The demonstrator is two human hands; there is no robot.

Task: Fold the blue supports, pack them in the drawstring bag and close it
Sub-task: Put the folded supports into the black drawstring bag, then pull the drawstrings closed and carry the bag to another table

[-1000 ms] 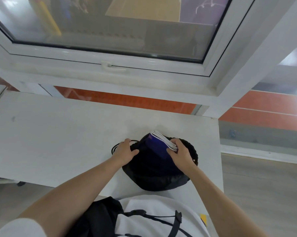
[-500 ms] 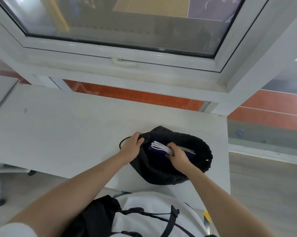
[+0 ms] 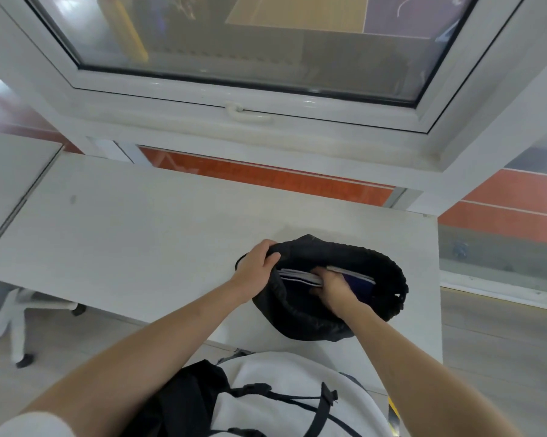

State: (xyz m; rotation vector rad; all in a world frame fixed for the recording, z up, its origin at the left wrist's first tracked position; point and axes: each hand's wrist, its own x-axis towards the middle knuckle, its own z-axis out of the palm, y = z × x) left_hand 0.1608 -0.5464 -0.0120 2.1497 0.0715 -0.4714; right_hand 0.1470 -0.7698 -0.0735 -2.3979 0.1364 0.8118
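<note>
The black drawstring bag (image 3: 300, 316) sat slumped on the tabletop (image 3: 140, 234), its gathered mouth wide open. Folded blue supports (image 3: 357, 283) with white edges lay flat inside, sunk below the rim.

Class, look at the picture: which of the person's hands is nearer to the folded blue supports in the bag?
Right. The right hand is inside the drawstring bag, gripping the blue supports. The left hand holds the bag's rim, beside them.
</note>
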